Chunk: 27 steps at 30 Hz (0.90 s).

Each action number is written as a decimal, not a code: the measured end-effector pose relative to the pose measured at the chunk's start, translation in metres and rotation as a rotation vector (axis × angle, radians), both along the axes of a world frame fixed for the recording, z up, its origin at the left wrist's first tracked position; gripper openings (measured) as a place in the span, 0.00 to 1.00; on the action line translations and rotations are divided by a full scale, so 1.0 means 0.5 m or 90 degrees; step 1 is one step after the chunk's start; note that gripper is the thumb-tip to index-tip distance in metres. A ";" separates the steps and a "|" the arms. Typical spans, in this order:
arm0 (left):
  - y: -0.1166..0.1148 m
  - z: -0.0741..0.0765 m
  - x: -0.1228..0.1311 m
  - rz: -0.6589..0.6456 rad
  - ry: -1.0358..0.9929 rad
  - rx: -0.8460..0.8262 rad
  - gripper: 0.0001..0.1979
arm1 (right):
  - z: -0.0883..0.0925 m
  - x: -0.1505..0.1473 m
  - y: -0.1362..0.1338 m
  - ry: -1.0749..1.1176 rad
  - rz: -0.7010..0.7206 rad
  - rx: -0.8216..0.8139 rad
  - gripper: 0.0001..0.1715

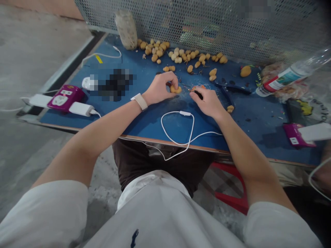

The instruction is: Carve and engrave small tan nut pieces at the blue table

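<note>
L fingers [170, 80] curled closed round a small tan fruit [175, 90], w/ the fruit seated at the fingertips just over the table. R fingers [194, 98] pinched tight on a dark narrow object [198, 94] (blade or stem, can't tell which), almost touching the fruit, above a scatter of orange bits [197, 87]. Fruit prob. light, firm-skinned and round, so likely to roll or slip; best grip prob. across the middle, btwn thumb and fingertips, w/ only moderate pressure in case the skin splits.

L hand [158, 90] and R hand [207, 102] close together, low over a blue tabletop [160, 127]; pale watch band [139, 101] on L wrist. Just below the hands, a loop of white cable [178, 113] on the blue surface. Further out: heap of tan fruit [165, 51] along the back edge, against a perforated metal screen [207, 20]; tall jar [126, 30] at the heap's L end; one larger fruit [245, 71] off to the R; plastic bottle [289, 74] at far R; magenta power socket [66, 98] at L, w/ white plug adapter [81, 109] beside it.
</note>
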State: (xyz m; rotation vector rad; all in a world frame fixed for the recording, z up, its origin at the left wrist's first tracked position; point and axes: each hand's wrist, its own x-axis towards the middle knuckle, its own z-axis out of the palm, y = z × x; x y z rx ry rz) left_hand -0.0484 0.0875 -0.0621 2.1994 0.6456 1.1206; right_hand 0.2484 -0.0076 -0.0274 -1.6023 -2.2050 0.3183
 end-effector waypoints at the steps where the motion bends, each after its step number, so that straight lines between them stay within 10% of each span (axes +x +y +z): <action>1: -0.002 0.003 0.000 -0.001 0.002 -0.005 0.13 | 0.001 -0.001 0.000 0.003 -0.001 0.002 0.46; 27: -0.015 0.017 0.004 0.027 0.009 -0.063 0.14 | 0.007 -0.009 -0.010 0.002 0.012 -0.007 0.52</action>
